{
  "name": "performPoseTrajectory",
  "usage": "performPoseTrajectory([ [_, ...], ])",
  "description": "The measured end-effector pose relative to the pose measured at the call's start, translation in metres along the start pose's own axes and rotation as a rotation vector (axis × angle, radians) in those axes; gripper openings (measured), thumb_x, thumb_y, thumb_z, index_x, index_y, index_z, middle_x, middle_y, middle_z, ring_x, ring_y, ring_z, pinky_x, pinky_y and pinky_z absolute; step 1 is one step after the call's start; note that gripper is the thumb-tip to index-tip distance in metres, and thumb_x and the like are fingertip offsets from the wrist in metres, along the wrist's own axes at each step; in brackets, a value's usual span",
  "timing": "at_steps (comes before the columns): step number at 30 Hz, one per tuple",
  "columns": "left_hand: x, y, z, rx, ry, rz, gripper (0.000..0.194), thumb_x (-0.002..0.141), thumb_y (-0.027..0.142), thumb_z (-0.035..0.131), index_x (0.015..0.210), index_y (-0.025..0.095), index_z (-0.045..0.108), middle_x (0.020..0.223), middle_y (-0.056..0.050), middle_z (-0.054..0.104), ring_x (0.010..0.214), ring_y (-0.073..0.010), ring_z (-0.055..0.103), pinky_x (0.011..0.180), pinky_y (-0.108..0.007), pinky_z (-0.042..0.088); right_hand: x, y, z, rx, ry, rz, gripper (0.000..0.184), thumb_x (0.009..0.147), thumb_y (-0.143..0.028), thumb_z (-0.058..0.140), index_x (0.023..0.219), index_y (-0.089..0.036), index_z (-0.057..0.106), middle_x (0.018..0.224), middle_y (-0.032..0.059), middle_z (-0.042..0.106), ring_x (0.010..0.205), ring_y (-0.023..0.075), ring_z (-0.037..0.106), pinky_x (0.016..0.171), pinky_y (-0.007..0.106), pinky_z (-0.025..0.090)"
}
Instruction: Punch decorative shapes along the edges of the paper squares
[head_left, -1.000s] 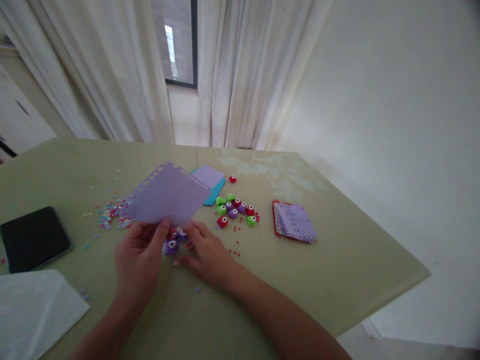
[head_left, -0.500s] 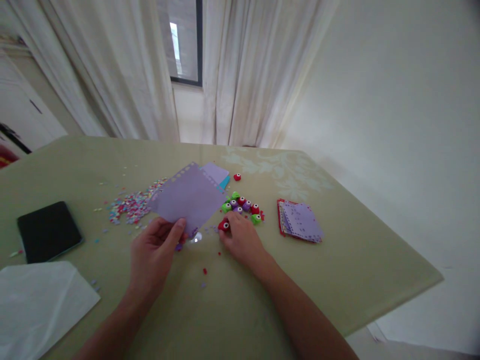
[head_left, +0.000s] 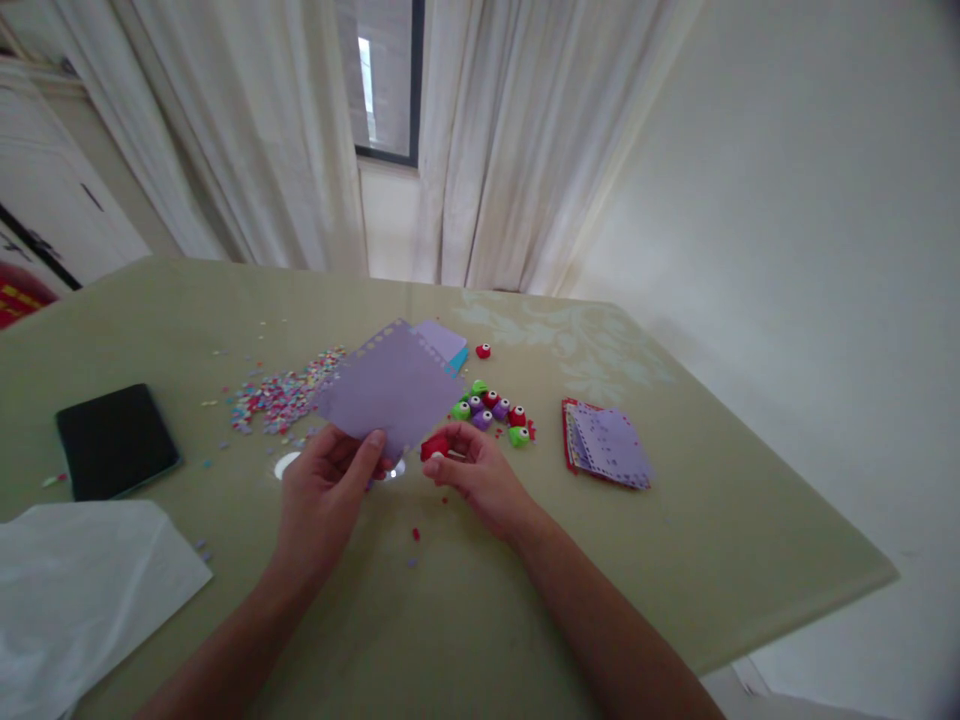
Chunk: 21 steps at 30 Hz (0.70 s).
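My left hand [head_left: 334,490] pinches a purple sheet of paper [head_left: 394,385] between thumb and fingers. The sheet is held up at a tilt, with rows of holes along its upper edges. My right hand [head_left: 484,480], just right of the sheet's lower corner, is closed on a small red toy-like figure [head_left: 433,449] with a white eye. The figure is off the table and apart from the paper. Behind that hand lies a cluster of similar green, purple and red figures [head_left: 489,408]. One more red figure [head_left: 484,351] sits farther back.
A heap of colourful tiny bits [head_left: 281,400] spreads on the left of the table [head_left: 465,640]. A black tablet-like slab [head_left: 116,440] and a white sheet [head_left: 90,600] lie at far left. On the right rests a stack of perforated papers [head_left: 611,447]. More paper [head_left: 442,338] lies behind the raised sheet.
My right hand has lifted the red figure from beside the cluster and brought it left, closer to the purple paper. My left hand still holds the sheet. The view has shifted slightly.
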<state>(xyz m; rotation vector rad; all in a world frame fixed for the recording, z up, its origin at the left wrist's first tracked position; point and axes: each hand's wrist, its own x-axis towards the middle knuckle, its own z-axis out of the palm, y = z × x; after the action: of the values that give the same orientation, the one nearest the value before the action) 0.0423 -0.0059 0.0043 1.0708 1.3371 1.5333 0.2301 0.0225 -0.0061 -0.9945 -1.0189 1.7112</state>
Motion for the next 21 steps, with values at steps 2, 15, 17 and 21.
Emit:
performPoseTrajectory([
  [2,-0.0003,-0.0001,0.0014,-0.011,-0.018,-0.004,0.033,0.082,0.048,0.089,0.093,0.02,0.075,0.075,-0.002,0.08,0.064,-0.0179,0.072,0.06,-0.027,0.056,-0.0007,0.0023,0.0007,0.036,-0.019,0.031,0.051,0.061,-0.036,0.104,0.101,-0.023,0.075,0.095,-0.001,0.077,0.078,0.0153,0.069,0.077,0.031,0.057],
  [15,-0.0006,-0.0063,0.0021,-0.017,-0.045,-0.01,0.033,0.082,0.047,0.09,0.091,0.021,0.073,0.08,-0.004,0.083,0.069,-0.0211,0.078,0.064,-0.03,0.061,-0.0015,0.004,0.0009,0.076,-0.026,0.013,0.049,0.057,-0.035,0.107,0.095,-0.023,0.078,0.094,-0.0016,0.079,0.079,0.0137,0.069,0.075,0.026,0.052],
  [17,-0.0006,-0.0065,0.0033,-0.011,-0.052,-0.006,0.032,0.082,0.047,0.089,0.088,0.021,0.071,0.078,-0.004,0.083,0.067,-0.0211,0.078,0.062,-0.029,0.06,-0.0018,0.0031,0.0017,0.078,-0.026,0.006,0.049,0.057,-0.035,0.107,0.095,-0.022,0.078,0.094,-0.0012,0.08,0.081,0.014,0.069,0.08,0.027,0.053],
  [21,-0.0019,-0.0075,0.0037,0.016,-0.077,0.006,0.029,0.083,0.044,0.087,0.082,0.021,0.069,0.073,-0.003,0.081,0.065,-0.0209,0.077,0.061,-0.029,0.06,-0.0016,0.0015,0.0011,0.058,-0.014,0.007,0.047,0.06,-0.036,0.106,0.095,-0.021,0.077,0.088,-0.0005,0.078,0.072,0.0128,0.065,0.067,0.025,0.047],
])
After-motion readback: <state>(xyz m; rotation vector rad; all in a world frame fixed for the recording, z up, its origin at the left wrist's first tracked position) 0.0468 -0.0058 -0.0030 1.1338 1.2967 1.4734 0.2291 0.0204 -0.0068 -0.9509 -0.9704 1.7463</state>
